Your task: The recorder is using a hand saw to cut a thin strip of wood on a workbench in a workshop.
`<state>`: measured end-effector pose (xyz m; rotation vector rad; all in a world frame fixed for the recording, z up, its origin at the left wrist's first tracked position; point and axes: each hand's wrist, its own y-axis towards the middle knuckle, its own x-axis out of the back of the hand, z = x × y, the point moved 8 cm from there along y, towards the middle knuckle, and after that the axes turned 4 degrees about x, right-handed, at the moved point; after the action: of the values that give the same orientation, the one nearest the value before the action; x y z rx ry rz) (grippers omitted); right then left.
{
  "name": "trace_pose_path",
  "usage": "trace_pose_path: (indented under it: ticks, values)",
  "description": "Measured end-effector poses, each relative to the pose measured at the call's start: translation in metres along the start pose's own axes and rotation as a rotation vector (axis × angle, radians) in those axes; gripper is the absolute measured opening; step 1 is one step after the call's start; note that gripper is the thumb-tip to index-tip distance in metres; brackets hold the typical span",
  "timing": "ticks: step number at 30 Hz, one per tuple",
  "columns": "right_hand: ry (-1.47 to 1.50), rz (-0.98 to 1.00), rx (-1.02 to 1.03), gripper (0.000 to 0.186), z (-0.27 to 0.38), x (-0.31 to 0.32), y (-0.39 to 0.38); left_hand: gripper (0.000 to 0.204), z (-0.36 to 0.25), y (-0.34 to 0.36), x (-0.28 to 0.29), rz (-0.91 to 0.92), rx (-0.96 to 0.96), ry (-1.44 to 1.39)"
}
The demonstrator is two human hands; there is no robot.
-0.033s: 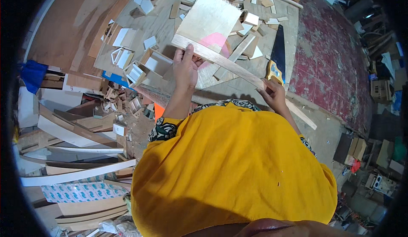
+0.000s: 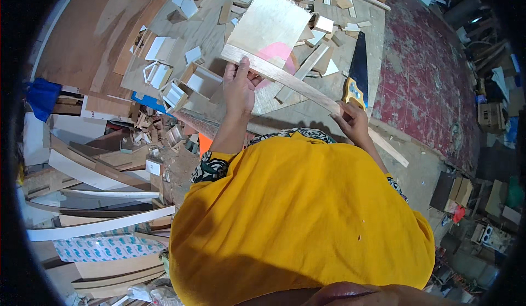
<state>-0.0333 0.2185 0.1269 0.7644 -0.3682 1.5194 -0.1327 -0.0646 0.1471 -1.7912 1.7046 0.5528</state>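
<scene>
A long, pale wooden strip slants across in front of me, its far left end higher in view than its right. My left hand grips it near the left end, thumb on its face and fingers partly hidden behind. Farther right, my right hand pinches the same strip, whose tail runs on past the wrist. Just beyond the strip is a rough-edged plywood piece with a pink patch below it; whether the two touch I cannot tell. A handsaw with a yellow handle and dark blade lies beyond my right hand.
Offcuts and small wooden boxes litter the worktable. A worn red surface lies to the right. At left, a large brown board flanks the table, with curved wooden pieces stacked nearer me. Cartons stand at far right.
</scene>
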Motion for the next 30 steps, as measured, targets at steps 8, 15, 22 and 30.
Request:
trace_pose_path:
  ticks: [8,15,22,30]
  values:
    - [-0.072,0.026,-0.002,0.034,-0.004,-0.002,0.0,0.026,0.001,0.002,0.0,0.028,-0.023,-0.004]
    - [-0.002,0.019,-0.033,0.035,-0.015,-0.009,-0.005,0.031,0.026,0.015,0.024,-0.043,0.096,-0.013]
    - [-0.203,0.197,-0.136,0.038,-0.042,-0.037,-0.021,0.022,0.095,0.023,0.094,-0.253,0.291,0.025]
    - [-0.184,0.209,-0.155,0.04,-0.05,-0.05,-0.035,0.024,0.13,0.022,0.127,-0.263,0.368,0.022]
